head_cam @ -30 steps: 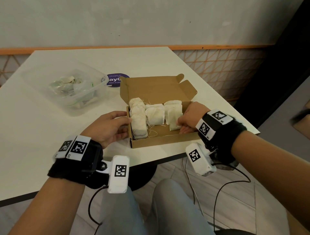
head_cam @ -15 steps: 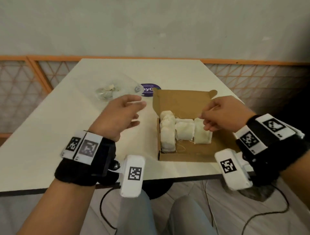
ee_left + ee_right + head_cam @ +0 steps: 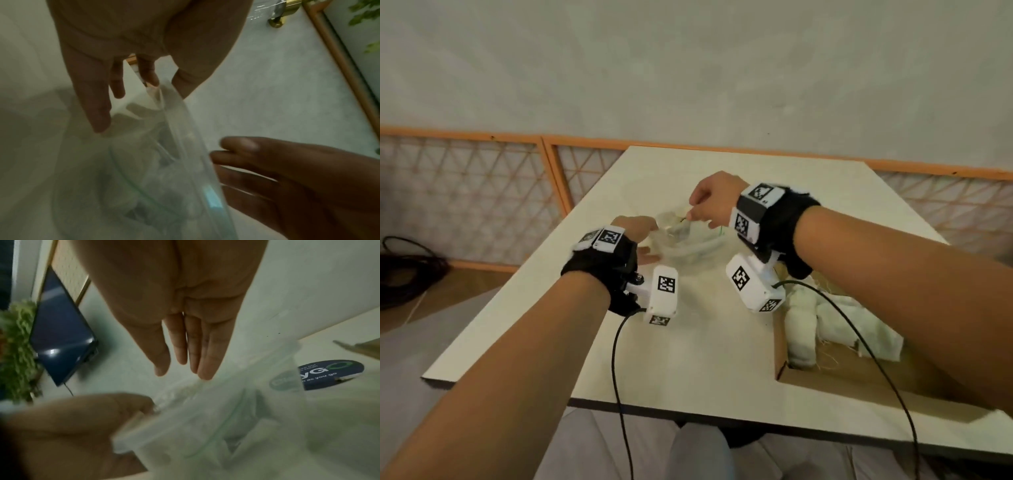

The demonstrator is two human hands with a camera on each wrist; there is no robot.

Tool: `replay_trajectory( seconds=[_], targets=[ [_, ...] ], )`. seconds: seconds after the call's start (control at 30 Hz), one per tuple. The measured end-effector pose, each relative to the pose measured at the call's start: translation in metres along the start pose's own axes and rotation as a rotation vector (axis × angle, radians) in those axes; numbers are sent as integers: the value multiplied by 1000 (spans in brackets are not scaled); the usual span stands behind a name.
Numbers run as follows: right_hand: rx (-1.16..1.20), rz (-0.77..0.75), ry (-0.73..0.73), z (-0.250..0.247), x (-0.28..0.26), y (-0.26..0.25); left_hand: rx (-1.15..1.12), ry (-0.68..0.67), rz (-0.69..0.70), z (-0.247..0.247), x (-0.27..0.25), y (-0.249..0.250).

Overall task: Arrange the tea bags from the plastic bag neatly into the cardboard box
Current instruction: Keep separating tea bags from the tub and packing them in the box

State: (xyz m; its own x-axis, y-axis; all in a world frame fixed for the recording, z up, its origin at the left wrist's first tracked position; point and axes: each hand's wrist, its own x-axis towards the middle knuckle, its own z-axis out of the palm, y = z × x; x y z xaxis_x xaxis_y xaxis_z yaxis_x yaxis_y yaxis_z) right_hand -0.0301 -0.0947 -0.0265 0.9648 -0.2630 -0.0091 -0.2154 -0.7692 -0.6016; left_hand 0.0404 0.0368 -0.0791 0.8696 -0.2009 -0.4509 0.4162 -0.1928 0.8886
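Observation:
The clear plastic bag point(image 3: 688, 240) lies at the table's middle, with pale tea bags dimly visible inside. My left hand point(image 3: 643, 233) pinches the bag's near edge between thumb and a finger; the left wrist view shows this pinch point(image 3: 162, 84) on the plastic bag point(image 3: 164, 162). My right hand point(image 3: 695, 214) is over the bag's mouth, and in the right wrist view its straight fingers point(image 3: 203, 376) touch the bag's rim point(image 3: 226, 426). The open cardboard box point(image 3: 779, 346) sits at the lower right with several tea bags point(image 3: 839, 322) lined up inside.
The white table point(image 3: 722, 342) ends close to my lap. A round blue sticker point(image 3: 333, 376) lies past the bag. A dark screen point(image 3: 59, 340) and a green plant point(image 3: 16, 345) stand beyond the table. A black cable coil point(image 3: 407, 270) lies on the floor at left.
Both hands left the cardboard box and moved up-left to the plastic bag. My left hand took hold of the bag's edge, and my right hand reached its mouth.

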Motion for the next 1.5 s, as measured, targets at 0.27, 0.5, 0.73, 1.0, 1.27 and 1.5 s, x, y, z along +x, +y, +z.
replay_trajectory(
  seconds=[0.27,0.5,0.73,1.0,1.27,1.5],
  targets=[
    [-381,46,17,31,13,-1,172,60,324,1,-7,-23],
    [-380,-40,-79,25,14,6,262,61,538,4,-22,-31],
    [-562,-88,-159,27,10,15,268,45,541,9,-28,-29],
    [438,44,84,-5,-5,41,269,-37,270,2,-6,-34],
    [993,-9,72,-28,-12,51,528,96,294,4,0,-26],
    [1032,-37,90,-45,-12,53,308,349,909,15,-29,-12]
  ],
)
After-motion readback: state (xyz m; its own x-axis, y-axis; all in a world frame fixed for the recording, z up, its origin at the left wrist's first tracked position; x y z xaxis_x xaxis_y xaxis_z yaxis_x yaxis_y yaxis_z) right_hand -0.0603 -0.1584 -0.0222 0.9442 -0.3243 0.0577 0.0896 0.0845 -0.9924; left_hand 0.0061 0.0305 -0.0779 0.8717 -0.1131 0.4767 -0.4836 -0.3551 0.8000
